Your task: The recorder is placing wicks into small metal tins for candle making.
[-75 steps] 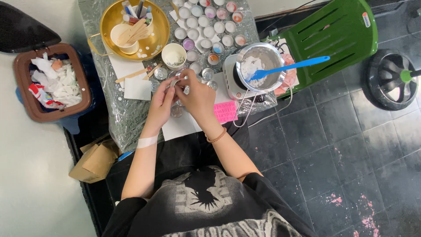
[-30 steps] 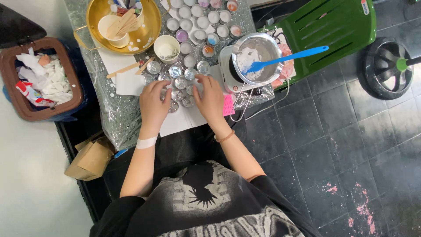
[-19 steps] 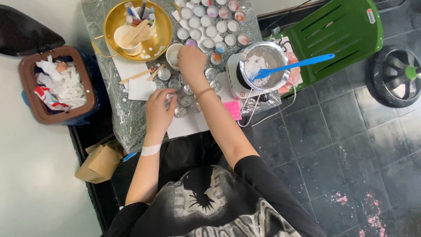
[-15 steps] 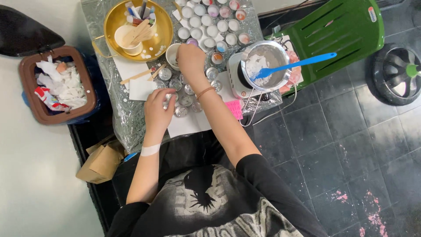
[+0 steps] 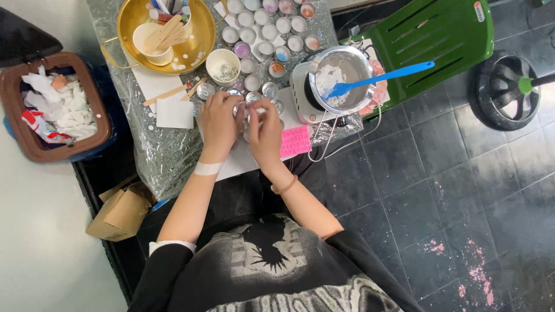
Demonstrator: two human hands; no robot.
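Note:
Both my hands meet over a cluster of small round metal cups on a foil-covered table. My left hand pinches one small metal cup at its fingertips. Close to that cup, my right hand holds a tiny pale piece between thumb and fingers. A white paper cup with small bits inside stands just beyond my left hand. Rows of filled cups, white and tinted, lie farther back.
A gold pan holds a cup of wooden sticks. A metal pot with a blue spatula sits on a small hot plate. A pink card, a brown waste bin, a green chair and a cardboard box surround the table.
My right hand has drawn back from the white paper cup to meet my left hand, now with a tiny piece in its fingers. My left hand has lifted a small metal cup.

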